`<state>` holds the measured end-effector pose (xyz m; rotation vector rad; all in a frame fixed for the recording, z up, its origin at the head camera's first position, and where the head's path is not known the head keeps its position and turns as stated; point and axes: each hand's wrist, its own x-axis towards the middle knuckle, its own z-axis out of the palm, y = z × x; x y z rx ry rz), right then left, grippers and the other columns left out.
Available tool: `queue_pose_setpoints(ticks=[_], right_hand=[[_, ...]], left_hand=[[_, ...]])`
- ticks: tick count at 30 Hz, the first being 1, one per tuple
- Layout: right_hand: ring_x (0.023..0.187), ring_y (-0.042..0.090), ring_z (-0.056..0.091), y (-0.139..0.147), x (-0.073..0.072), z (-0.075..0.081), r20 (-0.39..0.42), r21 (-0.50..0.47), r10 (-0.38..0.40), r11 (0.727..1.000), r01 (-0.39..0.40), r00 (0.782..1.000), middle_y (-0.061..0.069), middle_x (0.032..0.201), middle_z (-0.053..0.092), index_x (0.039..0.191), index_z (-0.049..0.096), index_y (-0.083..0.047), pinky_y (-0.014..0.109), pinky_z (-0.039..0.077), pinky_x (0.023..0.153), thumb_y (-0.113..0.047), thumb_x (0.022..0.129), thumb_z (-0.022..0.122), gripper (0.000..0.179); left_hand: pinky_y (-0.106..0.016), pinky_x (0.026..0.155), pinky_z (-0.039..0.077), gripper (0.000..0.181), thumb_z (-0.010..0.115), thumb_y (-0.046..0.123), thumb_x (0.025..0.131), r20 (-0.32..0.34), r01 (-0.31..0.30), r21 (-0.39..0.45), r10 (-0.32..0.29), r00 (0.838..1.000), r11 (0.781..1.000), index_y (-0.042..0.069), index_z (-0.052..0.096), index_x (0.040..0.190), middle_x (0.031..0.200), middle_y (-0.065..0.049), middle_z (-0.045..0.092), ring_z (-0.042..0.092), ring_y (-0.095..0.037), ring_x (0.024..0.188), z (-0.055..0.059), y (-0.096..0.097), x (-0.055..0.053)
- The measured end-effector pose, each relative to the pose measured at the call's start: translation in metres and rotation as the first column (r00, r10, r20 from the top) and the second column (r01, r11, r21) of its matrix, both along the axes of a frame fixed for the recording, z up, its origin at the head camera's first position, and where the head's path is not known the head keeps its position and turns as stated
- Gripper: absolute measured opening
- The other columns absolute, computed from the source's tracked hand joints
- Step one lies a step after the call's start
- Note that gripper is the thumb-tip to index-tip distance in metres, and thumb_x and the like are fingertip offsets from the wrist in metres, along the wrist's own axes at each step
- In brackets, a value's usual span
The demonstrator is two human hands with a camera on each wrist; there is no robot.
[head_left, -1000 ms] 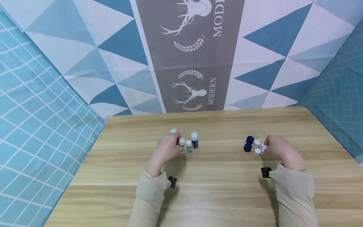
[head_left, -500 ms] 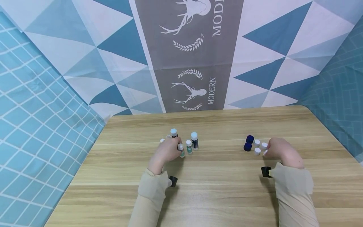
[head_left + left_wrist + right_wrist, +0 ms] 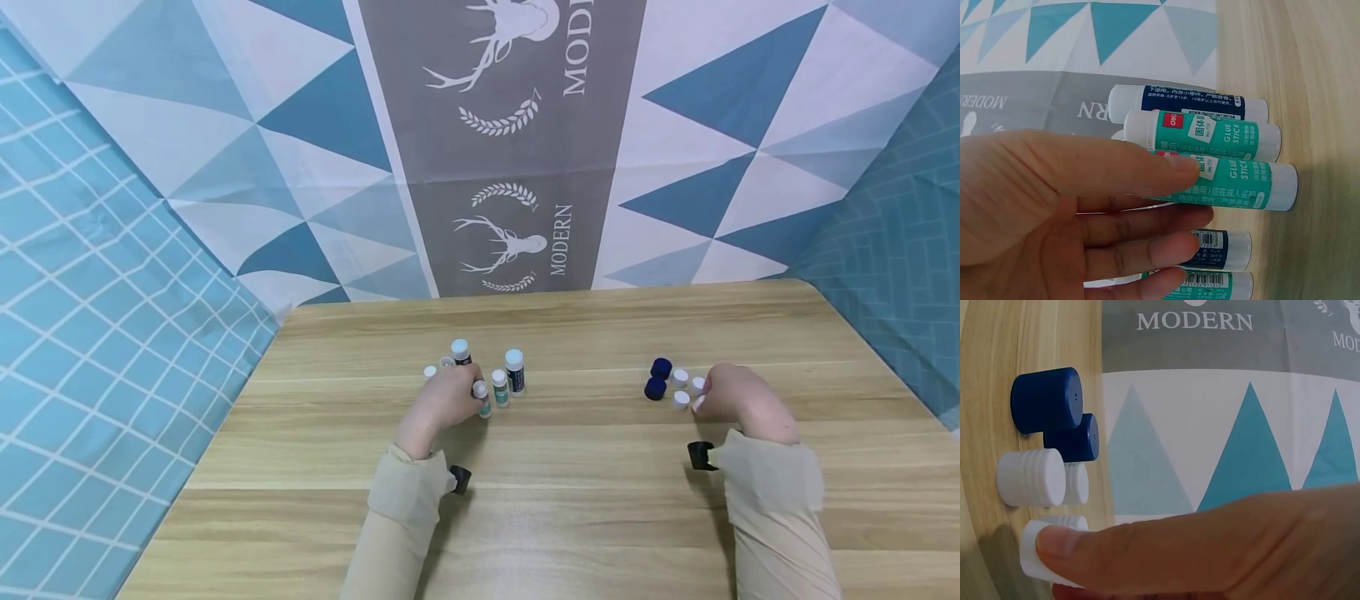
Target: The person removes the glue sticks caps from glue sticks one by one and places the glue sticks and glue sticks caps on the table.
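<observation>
My left hand [image 3: 442, 398] pinches a green glue stick [image 3: 1235, 181] between thumb and fingers. It stands upright close to the table in the head view. Right beside it are another green glue stick [image 3: 1222, 134] and a navy-labelled glue stick [image 3: 515, 372] with a white cap. Behind the left fingers, a second navy stick [image 3: 1225, 249] and a green stick [image 3: 1216, 285] show partly covered. At the right, my right hand [image 3: 738, 400] holds a small white cap [image 3: 1030, 550], the thumb across it. Another white cap [image 3: 1030, 478] and a dark blue cap [image 3: 1044, 400] stand near.
A second dark blue cap [image 3: 1075, 439] sits behind the first, with more white caps around it. Beyond the left hand another white-topped stick [image 3: 430, 372] stands. The wooden table [image 3: 577, 483] meets a patterned cloth backdrop [image 3: 517, 150] at its far edge.
My left hand has drawn the green glue stick a little nearer, uncovering sticks behind it. My right hand has shifted slightly nearer with the white cap.
</observation>
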<state>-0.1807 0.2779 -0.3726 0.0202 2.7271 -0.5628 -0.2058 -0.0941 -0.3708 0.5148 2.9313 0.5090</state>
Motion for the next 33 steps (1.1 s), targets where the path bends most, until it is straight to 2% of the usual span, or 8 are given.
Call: queue_pose_setpoints(ticks=[5, 13, 19, 24, 33], right_hand=[[0.063, 0.021, 0.045, -0.001, -0.001, -0.002, -0.015, 0.006, 0.008, 1.0, -0.008, 1.0, 0.008, 0.069, 0.052, 0.074, 0.06, 0.001, 0.03, 0.036, 0.055, -0.009, 0.07, 0.064, 0.012], [0.058, 0.018, 0.04, -0.003, -0.002, -0.006, -0.049, 0.03, 0.041, 0.999, -0.039, 0.998, 0.002, 0.06, 0.045, 0.059, 0.055, -0.006, 0.027, 0.031, 0.052, -0.008, 0.065, 0.062, 0.009], [0.06, 0.019, 0.041, -0.004, -0.003, -0.006, -0.033, 0.041, 0.052, 0.998, -0.05, 0.998, 0.005, 0.063, 0.05, 0.063, 0.059, -0.004, 0.027, 0.032, 0.053, -0.007, 0.064, 0.062, 0.005], [0.06, 0.019, 0.041, -0.004, -0.004, -0.008, -0.034, 0.035, 0.05, 0.998, -0.049, 0.998, 0.005, 0.063, 0.05, 0.063, 0.058, -0.004, 0.027, 0.032, 0.053, -0.007, 0.063, 0.063, 0.005], [0.062, 0.02, 0.044, -0.005, -0.002, -0.002, 0.003, 0.029, 0.036, 0.999, -0.036, 0.999, 0.007, 0.068, 0.052, 0.071, 0.06, 0.0, 0.029, 0.035, 0.054, -0.004, 0.068, 0.062, 0.005]], left_hand=[[-0.025, 0.055, 0.042, 0.012, 0.064, 0.008, 0.077, -0.012, 0.009, 0.002, -0.009, 1.0, 1.0, 0.006, 0.06, 0.088, 0.078, -0.003, 0.06, 0.05, -0.013, 0.062, -0.002, 0.001, 0.0], [-0.026, 0.055, 0.041, 0.011, 0.063, 0.008, 0.077, -0.069, 0.03, -0.009, -0.031, 0.997, 1.0, 0.006, 0.061, 0.087, 0.077, -0.003, 0.06, 0.05, -0.014, 0.062, -0.003, 0.004, 0.0], [-0.025, 0.055, 0.041, 0.011, 0.063, 0.007, 0.077, -0.041, 0.008, 0.002, -0.008, 0.999, 1.0, 0.006, 0.061, 0.088, 0.078, -0.003, 0.06, 0.049, -0.013, 0.062, -0.003, 0.004, 0.001], [-0.028, 0.06, 0.044, 0.023, 0.065, 0.009, 0.077, -0.017, 0.003, 0.02, -0.003, 1.0, 1.0, 0.003, 0.06, 0.098, 0.085, -0.006, 0.063, 0.052, -0.014, 0.067, -0.001, 0.002, 0.002], [-0.035, 0.07, 0.047, 0.037, 0.066, 0.017, 0.075, 0.044, -0.02, 0.004, 0.02, 0.999, 1.0, 0.003, 0.057, 0.109, 0.1, -0.01, 0.062, 0.055, -0.019, 0.082, 0.012, -0.007, 0.006]])
